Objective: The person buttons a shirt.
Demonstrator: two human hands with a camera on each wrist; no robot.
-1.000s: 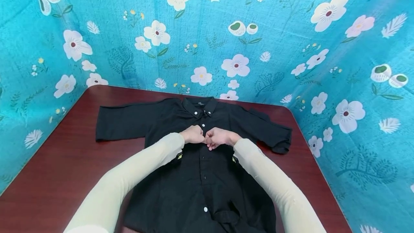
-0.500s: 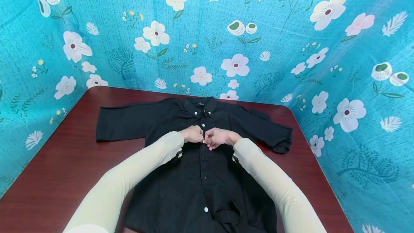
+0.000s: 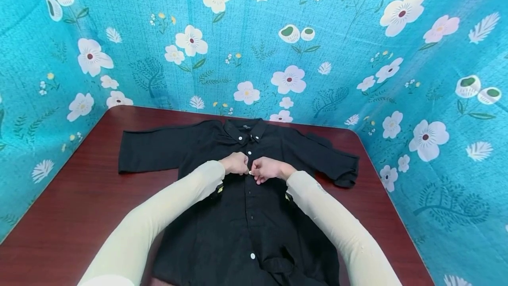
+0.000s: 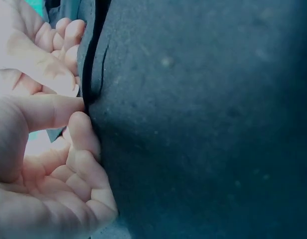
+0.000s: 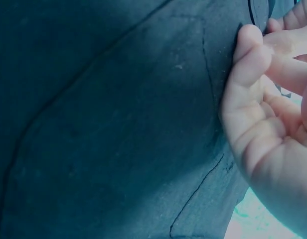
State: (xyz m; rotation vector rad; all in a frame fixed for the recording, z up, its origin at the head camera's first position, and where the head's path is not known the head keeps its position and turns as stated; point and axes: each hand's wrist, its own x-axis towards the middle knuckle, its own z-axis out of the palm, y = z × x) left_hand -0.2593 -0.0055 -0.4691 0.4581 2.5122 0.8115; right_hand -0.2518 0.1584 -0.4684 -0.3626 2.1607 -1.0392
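Note:
A black button-up shirt [image 3: 214, 233] lies spread on the table, collar at the far side. My left hand [image 3: 237, 163] pinches the shirt's front edge below the collar; in the left wrist view its thumb and finger meet at the placket, near a slit that looks like a buttonhole [image 4: 103, 67]. Just to the right, my right hand [image 3: 267, 169] pinches the same placket, its fingertips almost touching the left ones. A small whitish spot shows between the hands, perhaps a button; the fingers hide most of it. White buttons [image 3: 249, 153] show above the hands and one lower down.
The dark red-brown table [image 3: 79, 206] reaches beyond the shirt on both sides. One sleeve [image 3: 148, 150] lies straight out to the left; the right sleeve [image 3: 335, 164] is bunched at its cuff. A blue floral curtain [image 3: 238, 47] hangs around the table.
The left hand has shifted very slightly up and left, so a narrow gap with a whitish spot now shows between the fingertips. The right hand stays in place.

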